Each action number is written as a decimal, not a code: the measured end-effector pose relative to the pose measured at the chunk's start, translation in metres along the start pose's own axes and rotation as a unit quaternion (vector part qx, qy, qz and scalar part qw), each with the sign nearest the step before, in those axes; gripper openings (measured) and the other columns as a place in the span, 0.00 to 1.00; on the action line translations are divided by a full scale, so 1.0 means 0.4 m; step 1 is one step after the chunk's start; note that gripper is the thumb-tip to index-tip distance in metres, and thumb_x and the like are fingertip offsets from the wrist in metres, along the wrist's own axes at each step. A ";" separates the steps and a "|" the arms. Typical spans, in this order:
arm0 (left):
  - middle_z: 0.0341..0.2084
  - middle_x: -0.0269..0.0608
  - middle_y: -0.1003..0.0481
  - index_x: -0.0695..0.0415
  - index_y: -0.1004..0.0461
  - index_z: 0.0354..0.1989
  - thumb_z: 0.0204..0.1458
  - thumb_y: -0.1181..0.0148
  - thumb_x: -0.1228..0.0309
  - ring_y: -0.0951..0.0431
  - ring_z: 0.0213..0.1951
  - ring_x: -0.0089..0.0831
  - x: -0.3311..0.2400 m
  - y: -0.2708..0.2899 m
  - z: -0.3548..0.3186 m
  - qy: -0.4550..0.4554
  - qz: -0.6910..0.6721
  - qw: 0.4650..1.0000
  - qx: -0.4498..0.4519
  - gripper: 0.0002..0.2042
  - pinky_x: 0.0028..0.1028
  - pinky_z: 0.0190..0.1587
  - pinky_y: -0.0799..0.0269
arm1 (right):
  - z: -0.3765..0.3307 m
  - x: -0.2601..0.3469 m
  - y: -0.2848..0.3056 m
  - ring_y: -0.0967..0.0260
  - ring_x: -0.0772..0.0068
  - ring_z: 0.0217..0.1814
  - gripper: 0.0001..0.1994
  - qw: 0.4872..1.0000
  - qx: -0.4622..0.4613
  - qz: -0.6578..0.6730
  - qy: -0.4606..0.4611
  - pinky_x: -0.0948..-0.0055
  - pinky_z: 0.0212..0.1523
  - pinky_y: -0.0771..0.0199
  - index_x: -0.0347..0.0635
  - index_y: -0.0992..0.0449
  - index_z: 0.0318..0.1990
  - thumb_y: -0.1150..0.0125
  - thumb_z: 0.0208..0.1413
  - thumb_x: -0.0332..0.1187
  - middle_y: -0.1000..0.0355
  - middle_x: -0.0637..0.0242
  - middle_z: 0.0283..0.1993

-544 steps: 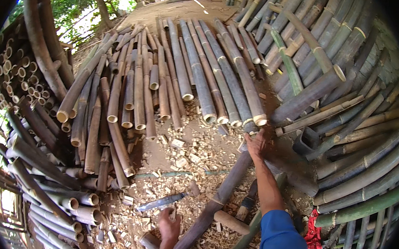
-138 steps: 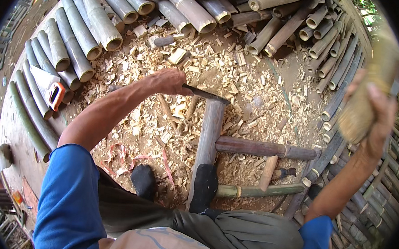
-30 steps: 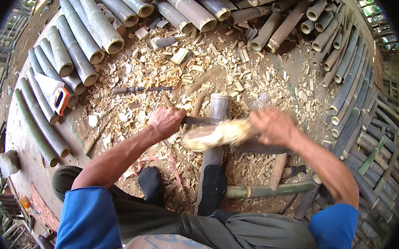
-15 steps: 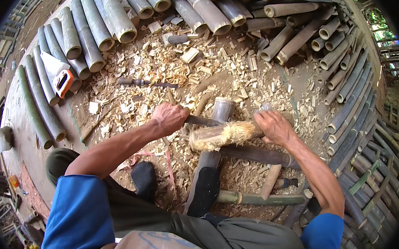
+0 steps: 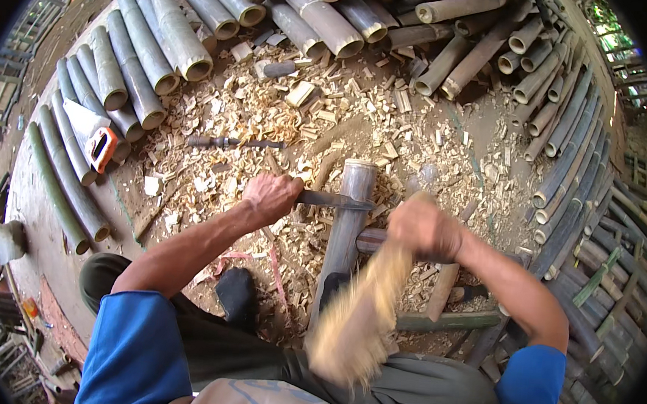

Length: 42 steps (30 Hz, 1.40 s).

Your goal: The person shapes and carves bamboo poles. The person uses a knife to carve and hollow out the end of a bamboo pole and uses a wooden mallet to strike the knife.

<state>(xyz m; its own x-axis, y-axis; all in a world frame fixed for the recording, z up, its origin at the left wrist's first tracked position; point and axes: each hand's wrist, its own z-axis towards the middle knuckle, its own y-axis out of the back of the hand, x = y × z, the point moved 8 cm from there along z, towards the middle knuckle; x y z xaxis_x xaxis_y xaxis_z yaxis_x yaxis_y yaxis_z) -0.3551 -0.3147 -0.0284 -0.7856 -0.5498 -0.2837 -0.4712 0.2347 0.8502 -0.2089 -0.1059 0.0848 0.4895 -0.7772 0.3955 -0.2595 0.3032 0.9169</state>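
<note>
Across the bamboo pole [image 5: 347,238], near its far end, the knife [image 5: 331,200] points rightward from the closed grip of the left hand [image 5: 272,196]; the right hand [image 5: 425,227], just beyond its tip, grips a frayed, blurred mallet [image 5: 360,315] slanting toward the lap [image 5: 434,393].

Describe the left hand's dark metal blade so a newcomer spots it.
Amid the pale wood chips, find the thick grey-brown bamboo pole mid-picture. Just short of its far end, a flat dark metal blade crosses it, gripped by the left hand. The slender dark tool farther off lies loose on the chips; this blade is held.
</note>
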 end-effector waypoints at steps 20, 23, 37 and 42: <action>0.32 0.48 0.20 0.58 0.26 0.42 0.67 0.50 0.72 0.24 0.21 0.31 0.013 -0.031 0.008 -0.026 0.046 0.998 -0.017 0.06 0.34 0.20 0.28 | -0.027 -0.130 -0.033 0.22 0.71 0.40 0.14 0.971 0.085 -0.194 -0.107 0.69 0.39 0.15 0.45 0.26 0.40 0.26 0.49 0.35 0.24 0.68 0.32; 0.31 0.48 0.21 0.60 0.28 0.42 0.67 0.50 0.72 0.24 0.22 0.32 0.053 -0.039 0.004 -0.004 0.034 0.999 -0.002 0.06 0.35 0.21 0.28 | 0.053 0.018 -0.026 0.21 0.70 0.40 0.13 0.982 0.135 -0.096 -0.089 0.68 0.37 0.16 0.45 0.25 0.41 0.28 0.52 0.37 0.23 0.67 0.32; 0.36 0.51 0.21 0.59 0.30 0.44 0.65 0.50 0.71 0.19 0.27 0.43 0.016 -0.032 0.033 -0.030 0.028 0.999 -0.030 0.06 0.43 0.28 0.25 | -0.030 -0.124 -0.029 0.23 0.64 0.43 0.28 0.982 0.024 -0.186 -0.031 0.63 0.47 0.17 0.44 0.28 0.50 0.20 0.41 0.36 0.23 0.59 0.41; 0.35 0.43 0.25 0.60 0.30 0.49 0.62 0.46 0.70 0.21 0.35 0.36 0.025 -0.008 -0.012 -0.073 0.073 0.982 -0.156 0.11 0.38 0.39 0.22 | -0.082 -0.098 0.046 0.21 0.58 0.49 0.38 0.976 0.028 -0.139 -0.164 0.63 0.48 0.13 0.42 0.34 0.59 0.18 0.41 0.36 0.23 0.54 0.48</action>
<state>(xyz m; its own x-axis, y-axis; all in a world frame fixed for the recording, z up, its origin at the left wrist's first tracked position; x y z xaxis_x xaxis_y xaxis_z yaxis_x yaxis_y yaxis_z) -0.3594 -0.3250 -0.0318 -0.8961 -0.4015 -0.1893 -0.2206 0.0327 0.9748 -0.2056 -0.0516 0.0879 0.2569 -0.9626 0.0857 -0.2047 0.0324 0.9783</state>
